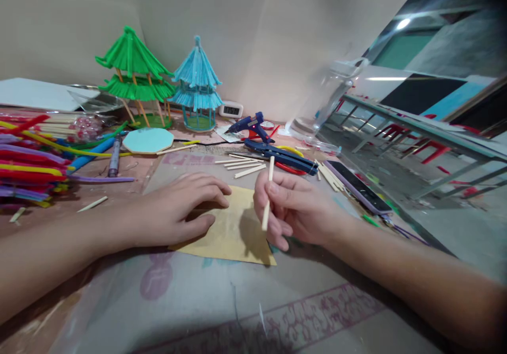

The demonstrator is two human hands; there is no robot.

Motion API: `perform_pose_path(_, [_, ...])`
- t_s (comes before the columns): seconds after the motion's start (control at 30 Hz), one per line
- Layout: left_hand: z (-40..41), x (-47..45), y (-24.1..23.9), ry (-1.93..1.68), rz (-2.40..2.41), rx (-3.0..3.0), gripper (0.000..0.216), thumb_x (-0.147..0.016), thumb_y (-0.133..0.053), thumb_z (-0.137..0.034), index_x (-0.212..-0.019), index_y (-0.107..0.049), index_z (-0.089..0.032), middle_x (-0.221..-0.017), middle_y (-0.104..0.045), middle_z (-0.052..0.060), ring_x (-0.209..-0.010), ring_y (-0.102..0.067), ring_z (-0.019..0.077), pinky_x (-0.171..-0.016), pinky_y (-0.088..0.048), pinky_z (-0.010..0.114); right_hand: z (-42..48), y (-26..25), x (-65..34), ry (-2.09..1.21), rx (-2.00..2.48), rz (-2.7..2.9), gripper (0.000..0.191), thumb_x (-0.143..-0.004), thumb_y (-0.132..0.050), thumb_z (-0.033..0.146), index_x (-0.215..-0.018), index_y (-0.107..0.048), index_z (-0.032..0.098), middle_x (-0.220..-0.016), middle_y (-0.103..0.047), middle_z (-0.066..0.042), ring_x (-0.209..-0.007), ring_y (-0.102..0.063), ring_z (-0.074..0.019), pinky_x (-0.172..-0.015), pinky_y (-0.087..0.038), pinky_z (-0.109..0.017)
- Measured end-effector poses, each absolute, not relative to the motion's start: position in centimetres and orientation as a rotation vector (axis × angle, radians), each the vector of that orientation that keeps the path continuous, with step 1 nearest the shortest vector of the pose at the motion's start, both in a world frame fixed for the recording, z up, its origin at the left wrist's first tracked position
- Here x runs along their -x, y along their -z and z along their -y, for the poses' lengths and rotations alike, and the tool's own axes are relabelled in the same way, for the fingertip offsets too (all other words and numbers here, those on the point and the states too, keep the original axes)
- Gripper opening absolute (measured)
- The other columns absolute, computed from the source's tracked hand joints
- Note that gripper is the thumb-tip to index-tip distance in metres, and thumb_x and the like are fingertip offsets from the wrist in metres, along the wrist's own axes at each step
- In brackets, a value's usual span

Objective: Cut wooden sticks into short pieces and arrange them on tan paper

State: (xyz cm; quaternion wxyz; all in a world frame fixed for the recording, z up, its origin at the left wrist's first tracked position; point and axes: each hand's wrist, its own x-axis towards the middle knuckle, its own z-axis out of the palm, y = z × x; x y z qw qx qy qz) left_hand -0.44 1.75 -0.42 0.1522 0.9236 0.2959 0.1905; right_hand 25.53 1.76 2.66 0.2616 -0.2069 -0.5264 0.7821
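My right hand (291, 208) pinches a thin wooden stick (270, 170), held nearly upright above a yellow sheet of paper (233, 235). My left hand (180, 208) lies palm down on the left part of that sheet, fingers stretched out and flat. Several loose wooden sticks (243, 165) lie on the table just beyond both hands.
A green model pagoda (134, 74) and a blue one (197, 84) stand at the back. Coloured pipe cleaners (29, 164) are piled at the left. A blue glue gun (251, 124), blue cutters (283, 156), a phone (358, 187), a pale octagonal board (148, 140) and a small clock (231, 110) lie around.
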Motion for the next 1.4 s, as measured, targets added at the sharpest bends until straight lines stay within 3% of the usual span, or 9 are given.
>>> perform_pose_path(0.13, [-1.8,0.4,0.5,-0.554,-0.844,-2.688,0.025,-0.094,-0.053,-0.026,-0.116,-0.065,-0.022,-0.132,-0.067,0.009,-0.130,-0.058,0.0278,-0.112,-0.047,0.045,-2.0,-2.6,-25.2,-2.110,0.531,1.219,0.012,-0.098,-0.061,0.026,-0.090,-0.060,0.018,-0.072,-0.075,-0.002,-0.048,-0.055,-0.0088,-0.053,-0.059,-0.022])
perform_pose_path(0.37, [-2.0,0.5,1.0,-0.546,-0.830,-2.662,0.026,-0.096,-0.052,-0.027,-0.119,-0.063,-0.024,-0.132,-0.066,0.007,-0.131,-0.057,0.0276,-0.114,-0.046,0.045,-1.9,-2.3,-25.1,-2.150,0.437,1.180,0.014,-0.102,-0.048,0.021,-0.092,-0.058,0.018,-0.076,-0.078,-0.006,-0.055,-0.064,-0.0110,-0.058,-0.062,-0.024])
perform_pose_path(0.53, [-1.9,0.5,0.9,-0.575,-0.824,-2.668,0.026,-0.094,-0.053,-0.026,-0.118,-0.064,-0.024,-0.131,-0.067,0.007,-0.129,-0.058,0.0289,-0.112,-0.047,0.046,-1.8,-2.0,-25.0,-2.151,0.452,1.210,0.014,-0.103,-0.056,0.028,-0.092,-0.057,0.019,-0.076,-0.078,-0.003,-0.053,-0.062,-0.0094,-0.058,-0.062,-0.023])
perform_pose_path(0.77, [-2.0,0.5,0.9,-0.556,-0.811,-2.653,0.027,-0.095,-0.051,-0.024,-0.119,-0.063,-0.025,-0.132,-0.066,0.008,-0.134,-0.054,0.0276,-0.114,-0.045,0.047,-1.9,-1.7,-24.9,-2.091,0.453,1.234,0.027,-0.091,-0.078,0.038,-0.088,-0.058,0.019,-0.071,-0.078,0.000,-0.048,-0.055,-0.0063,-0.053,-0.060,-0.019])
perform_pose_path(1.1, [-1.9,0.5,1.0,-0.600,-0.820,-2.669,0.025,-0.094,-0.054,-0.026,-0.117,-0.064,-0.025,-0.132,-0.067,0.007,-0.130,-0.058,0.0286,-0.112,-0.047,0.047,-1.7,-1.7,-24.8,-2.081,0.487,1.266,0.033,-0.090,-0.079,0.042,-0.087,-0.054,0.020,-0.072,-0.078,0.002,-0.046,-0.057,-0.0062,-0.051,-0.060,-0.019])
perform_pose_path(1.27, [-1.9,0.5,1.0,-0.618,-0.831,-2.669,0.026,-0.092,-0.055,-0.025,-0.116,-0.065,-0.024,-0.130,-0.068,0.007,-0.127,-0.060,0.0281,-0.111,-0.048,0.045,-1.3,-1.6,-24.7,-1.917,0.567,1.403,0.033,-0.092,-0.077,0.043,-0.089,-0.052,0.021,-0.067,-0.075,0.003,-0.049,-0.064,-0.0082,-0.054,-0.061,-0.021])
perform_pose_path(1.4, [-1.9,0.4,0.9,-0.581,-0.846,-2.663,0.024,-0.093,-0.054,-0.024,-0.113,-0.066,-0.023,-0.131,-0.068,0.008,-0.128,-0.059,0.0282,-0.112,-0.048,0.046,-0.7,-1.8,-24.4,-1.755,0.624,1.542,0.035,-0.090,-0.079,0.045,-0.087,-0.055,0.020,-0.064,-0.073,0.004,-0.054,-0.070,-0.0088,-0.051,-0.053,-0.014])
